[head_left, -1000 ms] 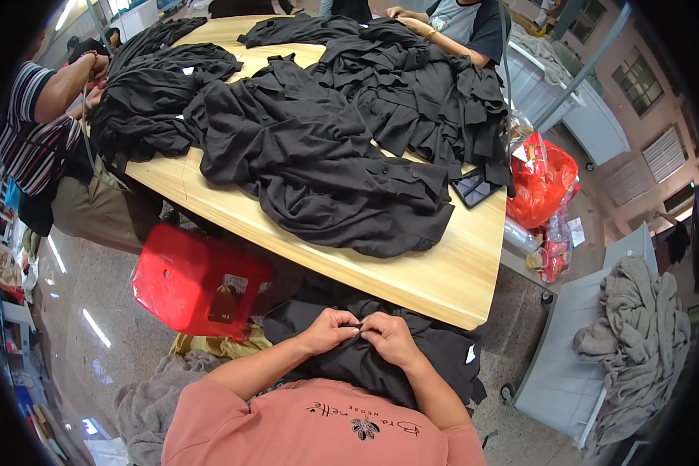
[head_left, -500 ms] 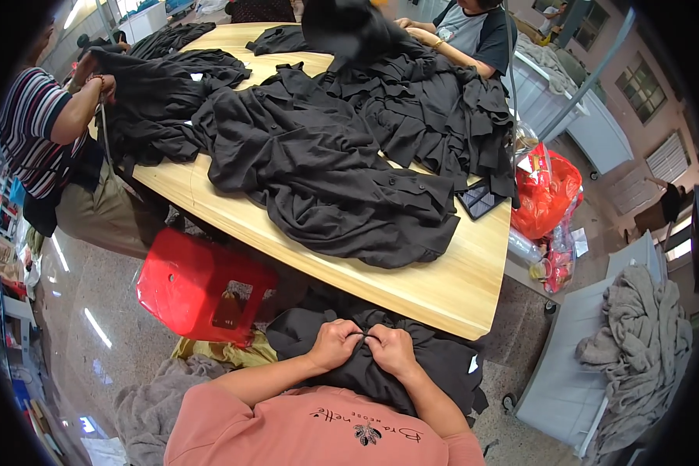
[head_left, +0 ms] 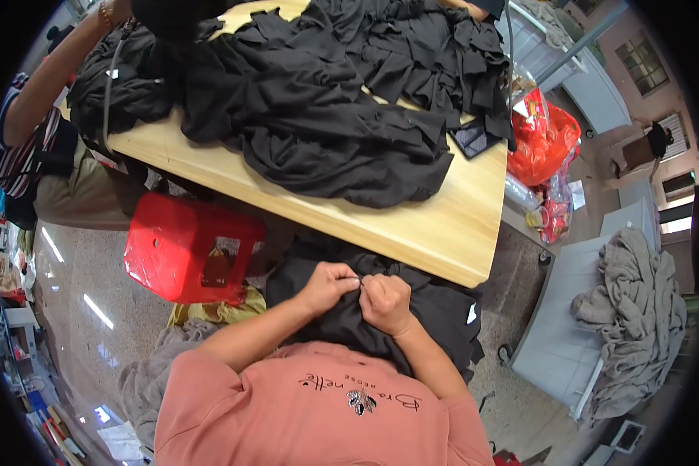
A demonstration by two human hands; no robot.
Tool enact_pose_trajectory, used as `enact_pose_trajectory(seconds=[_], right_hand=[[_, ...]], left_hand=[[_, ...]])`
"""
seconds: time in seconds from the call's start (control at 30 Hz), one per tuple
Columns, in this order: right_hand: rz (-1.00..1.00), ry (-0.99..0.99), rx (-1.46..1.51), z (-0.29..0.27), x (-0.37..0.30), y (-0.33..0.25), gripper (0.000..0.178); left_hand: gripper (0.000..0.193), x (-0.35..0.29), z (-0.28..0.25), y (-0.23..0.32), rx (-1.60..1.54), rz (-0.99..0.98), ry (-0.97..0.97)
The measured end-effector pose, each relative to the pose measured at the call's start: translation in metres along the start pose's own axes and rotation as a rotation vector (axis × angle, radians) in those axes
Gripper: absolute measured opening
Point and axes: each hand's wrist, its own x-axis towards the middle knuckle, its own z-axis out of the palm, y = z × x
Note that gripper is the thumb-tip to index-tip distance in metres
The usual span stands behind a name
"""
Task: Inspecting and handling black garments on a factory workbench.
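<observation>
A black garment (head_left: 439, 311) lies across my lap, below the near edge of the table, with a small white tag (head_left: 471, 314) at its right side. My left hand (head_left: 328, 289) is closed, thumb and forefinger pinching a bit of the black cloth. Right beside it, my right hand (head_left: 386, 304) is curled into a loose fist, its fingertips pressed on the same spot of the garment. The two hands almost touch. What exactly lies between the fingertips is too small to make out.
Black buttoned garments (head_left: 326, 132) are heaped on the wooden table (head_left: 466, 233), near a dark phone-like device (head_left: 474, 138). A red plastic stool (head_left: 182, 248) stands left. Right are a red bag (head_left: 551, 140) and a white wheeled bin (head_left: 559, 334) with grey cloth (head_left: 629, 303). A co-worker's arm (head_left: 62, 85) reaches in.
The view has tipped downward, so the table sits higher in the picture. My right hand has curled tighter and turned. The co-worker at left has raised an arm with dark cloth.
</observation>
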Motion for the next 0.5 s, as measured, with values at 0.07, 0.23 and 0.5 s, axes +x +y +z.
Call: enact_pose_trajectory(seconds=[0.07, 0.23, 0.5], right_hand=[[-0.019, 0.011, 0.048, -0.001, -0.001, 0.001, 0.010], [0.039, 0.038, 0.073, -0.002, -0.007, -0.004, 0.013], [0.107, 0.062, 0.080, -0.006, -0.006, 0.002, 0.017]], left_hand=[[0.007, 0.001, -0.004, 0.000, -0.075, -0.040, -0.091], [0.009, 0.001, -0.010, -0.001, -0.005, 0.073, -0.263], [0.008, 0.002, -0.010, 0.016, 0.244, 0.114, -0.111]])
